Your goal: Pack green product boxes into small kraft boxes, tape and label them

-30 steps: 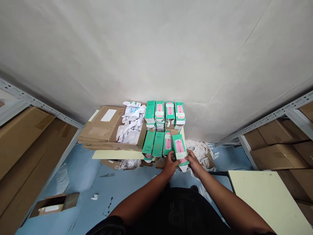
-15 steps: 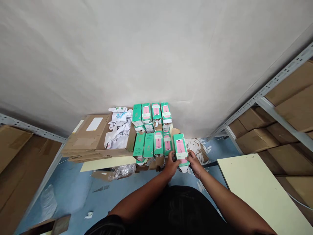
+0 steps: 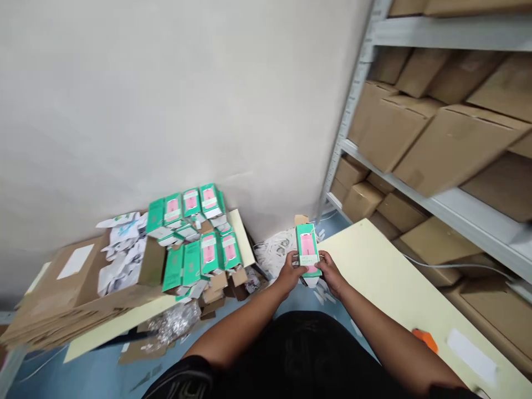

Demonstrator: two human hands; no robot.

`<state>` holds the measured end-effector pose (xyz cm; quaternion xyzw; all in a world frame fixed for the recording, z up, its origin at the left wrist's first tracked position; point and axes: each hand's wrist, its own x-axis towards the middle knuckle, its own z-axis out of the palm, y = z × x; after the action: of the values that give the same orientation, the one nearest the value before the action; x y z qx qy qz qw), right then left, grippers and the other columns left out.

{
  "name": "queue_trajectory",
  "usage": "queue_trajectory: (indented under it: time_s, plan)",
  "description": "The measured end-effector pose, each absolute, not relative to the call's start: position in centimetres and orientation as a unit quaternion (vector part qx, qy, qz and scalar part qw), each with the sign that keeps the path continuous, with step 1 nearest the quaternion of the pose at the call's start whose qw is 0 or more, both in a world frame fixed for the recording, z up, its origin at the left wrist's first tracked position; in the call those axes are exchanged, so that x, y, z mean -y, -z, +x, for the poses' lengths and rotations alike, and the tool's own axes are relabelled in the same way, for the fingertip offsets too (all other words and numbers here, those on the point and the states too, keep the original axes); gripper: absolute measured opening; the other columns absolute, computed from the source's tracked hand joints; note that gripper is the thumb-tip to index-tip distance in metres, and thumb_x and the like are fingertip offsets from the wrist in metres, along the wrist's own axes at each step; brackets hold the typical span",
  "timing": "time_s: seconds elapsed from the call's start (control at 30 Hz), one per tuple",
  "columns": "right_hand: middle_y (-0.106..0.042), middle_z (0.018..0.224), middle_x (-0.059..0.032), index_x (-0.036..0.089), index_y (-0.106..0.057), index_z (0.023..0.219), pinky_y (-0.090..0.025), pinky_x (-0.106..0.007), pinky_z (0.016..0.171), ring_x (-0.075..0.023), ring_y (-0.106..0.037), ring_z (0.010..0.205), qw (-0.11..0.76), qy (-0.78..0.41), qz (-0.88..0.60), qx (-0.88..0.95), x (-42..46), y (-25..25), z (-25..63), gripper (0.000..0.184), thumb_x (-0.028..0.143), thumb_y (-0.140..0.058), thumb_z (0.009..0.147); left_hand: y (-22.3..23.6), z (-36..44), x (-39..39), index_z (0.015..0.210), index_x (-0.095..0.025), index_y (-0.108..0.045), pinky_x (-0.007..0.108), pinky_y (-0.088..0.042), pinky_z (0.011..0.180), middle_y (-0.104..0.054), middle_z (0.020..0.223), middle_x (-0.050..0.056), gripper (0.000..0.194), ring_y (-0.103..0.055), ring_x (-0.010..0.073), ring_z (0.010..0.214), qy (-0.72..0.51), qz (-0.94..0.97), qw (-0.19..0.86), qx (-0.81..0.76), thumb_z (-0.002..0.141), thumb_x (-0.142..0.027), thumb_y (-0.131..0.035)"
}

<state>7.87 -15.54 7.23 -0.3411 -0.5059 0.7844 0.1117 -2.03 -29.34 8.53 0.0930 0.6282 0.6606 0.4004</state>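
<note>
Two thumbs press on the front of a green-and-pink box (image 3: 307, 244) while the fingers of the left hand (image 3: 290, 274) and right hand (image 3: 331, 274) grip its sides near the lower end; a brown flap (image 3: 301, 219) stands at its top. The view has swung to the right, and the box, which overlapped the rows of green boxes (image 3: 191, 263) a second ago, is now well apart from them, just beside the corner of the right worktop (image 3: 374, 260), so both hands seem taken up with this single piece. White scraps (image 3: 270, 257) litter the floor (image 3: 95, 371) beyond it. The right forearm (image 3: 384, 332) hides part of that worktop, where an orange object (image 3: 426, 339) and a white strip (image 3: 472, 357) lie. Farther left, an open carton (image 3: 153, 266) of crumpled paper (image 3: 122, 249) sits beside flattened cardboard (image 3: 78, 260), with clear plastic wrap (image 3: 177, 321) lower down; on the right, shelving (image 3: 453, 34) loaded with brown cartons (image 3: 394, 130) borders the worktop.
</note>
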Motion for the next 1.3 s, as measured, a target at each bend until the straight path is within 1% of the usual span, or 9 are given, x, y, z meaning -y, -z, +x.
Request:
queue_trajectory:
  time_s: [0.1,0.37,0.5,0.63,0.73,0.83,1.07,1.2,1.3]
  plan:
    - [-0.069,0.093,0.0013,0.030,-0.056,0.107,-0.050,-0.031,0.066,-0.0215,-0.065,0.079,0.125,-0.782,-0.373,0.483,11.5,-7.2,12.6,0.044,0.031,-0.067,0.065,-8.2,1.1,24.3,0.124,-0.023,-0.048,0.036,-0.056,0.087,-0.063,0.125,0.010,0.063,-0.068,0.0211,0.097,-0.627,0.126,0.441,-0.629,0.069,-0.021,-0.078]
    - [-0.064,0.091,0.0014,0.029,-0.053,0.106,-0.051,-0.031,0.066,-0.0206,-0.062,0.080,0.190,-0.756,-0.445,0.442,3.8,-7.0,22.3,0.044,0.031,-0.066,0.064,-7.9,7.8,13.6,0.122,-0.022,-0.048,0.037,-0.055,0.089,-0.064,0.124,0.010,0.062,-0.067,0.0236,0.103,-0.537,0.193,0.518,-0.637,0.066,-0.014,-0.073]
    - [-0.066,0.104,-0.0011,0.027,-0.053,0.111,-0.054,-0.031,0.070,-0.0219,-0.065,0.089,0.231,-0.725,-0.461,0.458,1.9,-5.5,24.4,0.050,0.027,-0.064,0.062,-6.9,8.8,10.2,0.116,-0.023,-0.047,0.033,-0.055,0.085,-0.063,0.128,0.009,0.062,-0.066,0.0222,0.103,-0.506,0.213,0.563,-0.617,0.061,-0.012,-0.073]
    - [-0.067,0.118,-0.0042,0.025,-0.053,0.113,-0.055,-0.032,0.077,-0.0224,-0.068,0.093,0.257,-0.685,-0.479,0.485,0.9,-2.5,25.0,0.055,0.023,-0.062,0.059,-5.0,9.0,6.9,0.112,-0.024,-0.046,0.027,-0.054,0.073,-0.064,0.124,0.006,0.057,-0.066,0.0196,0.095,-0.472,0.205,0.603,-0.610,0.062,-0.016,-0.072]
    - [-0.071,0.114,-0.0045,0.025,-0.049,0.118,-0.057,-0.034,0.077,-0.0230,-0.071,0.089,0.253,-0.677,-0.497,0.480,0.4,-0.1,24.7,0.060,0.022,-0.063,0.059,-3.3,8.6,4.7,0.113,-0.022,-0.049,0.026,-0.052,0.071,-0.065,0.110,0.005,0.055,-0.066,0.0186,0.090,-0.427,0.230,0.598,-0.639,0.063,-0.015,-0.071]
    - [-0.073,0.108,-0.0030,0.026,-0.046,0.122,-0.057,-0.034,0.080,-0.0241,-0.072,0.095,0.238,-0.631,-0.537,0.507,0.1,1.5,24.2,0.063,0.020,-0.065,0.062,-1.7,7.7,2.8,0.115,-0.021,-0.050,0.028,-0.052,0.073,-0.064,0.096,0.003,0.055,-0.065,0.0196,0.087,-0.387,0.257,0.602,-0.650,0.064,-0.013,-0.071]
    - [-0.071,0.109,-0.0043,0.025,-0.044,0.129,-0.053,-0.034,0.085,-0.0238,-0.070,0.095,0.177,-0.441,-0.630,0.613,-0.4,1.8,21.6,0.060,0.013,-0.063,0.073,0.1,4.3,-0.4,0.112,-0.020,-0.049,0.034,-0.051,0.090,-0.064,0.116,0.007,0.063,-0.061,0.0251,0.115,-0.377,0.302,0.638,-0.600,0.055,-0.003,-0.071]
    - [-0.064,0.125,-0.0114,0.021,-0.044,0.132,-0.051,-0.039,0.097,-0.0259,-0.065,0.113,0.203,-0.351,-0.643,0.650,-0.3,2.8,20.6,0.061,0.008,-0.056,0.074,0.3,2.9,-1.3,0.114,-0.020,-0.048,0.037,-0.051,0.088,-0.064,0.120,0.010,0.065,-0.061,0.0284,0.118,-0.362,0.322,0.672,-0.560,0.054,-0.001,-0.064]
    - [-0.059,0.129,-0.0125,0.020,-0.045,0.131,-0.053,-0.039,0.096,-0.0254,-0.063,0.114,0.198,-0.328,-0.657,0.649,0.2,3.5,20.9,0.058,0.010,-0.057,0.076,0.6,2.4,-1.4,0.110,-0.021,-0.047,0.037,-0.050,0.091,-0.066,0.117,0.008,0.061,-0.062,0.0276,0.117,-0.367,0.345,0.682,-0.531,0.054,-0.002,-0.062]
